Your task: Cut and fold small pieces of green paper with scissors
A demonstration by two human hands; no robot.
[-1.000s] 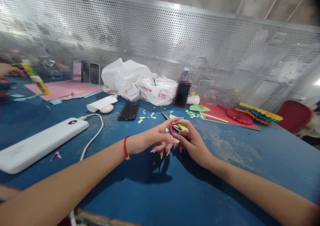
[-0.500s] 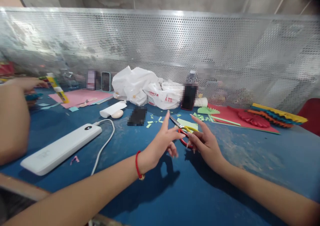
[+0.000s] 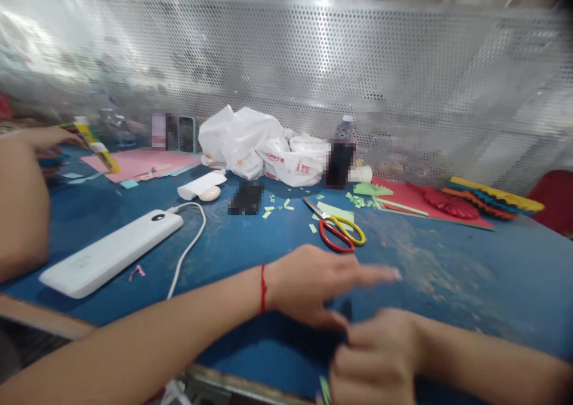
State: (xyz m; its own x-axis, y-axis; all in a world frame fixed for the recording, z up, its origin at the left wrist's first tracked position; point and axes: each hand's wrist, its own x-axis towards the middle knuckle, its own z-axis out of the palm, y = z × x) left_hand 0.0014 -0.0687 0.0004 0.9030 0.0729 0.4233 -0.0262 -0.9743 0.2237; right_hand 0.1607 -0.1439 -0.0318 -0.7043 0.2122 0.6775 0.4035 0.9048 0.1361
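Observation:
My left hand (image 3: 313, 282), with a red cord at the wrist, is over the blue table (image 3: 250, 255). Its index finger points right, its thumb is apart, and it holds nothing. The thumb tip comes close to my right hand (image 3: 376, 357); whether they touch is unclear. The right hand is blurred at the table's front edge, fingers curled in. A thin piece of green paper (image 3: 324, 389) shows at its fingertips, mostly hidden. Beyond the left hand lie scissors (image 3: 336, 227) with one red and one yellow handle, partly over a pale green paper sheet (image 3: 339, 212).
A white power bank (image 3: 111, 252) with a cable lies left. Behind are a white plastic bag (image 3: 242, 142), a bottle (image 3: 345, 129), green paper scraps (image 3: 286, 203) and red paper (image 3: 403, 193) with folded paper. Another person's arm (image 3: 22, 196) rests at far left. A perforated metal screen (image 3: 277, 52) stands behind.
Both hands have come away from the scissors toward me, leaving them on the table. My right hand has curled its fingers at the front edge. The view has tilted down slightly.

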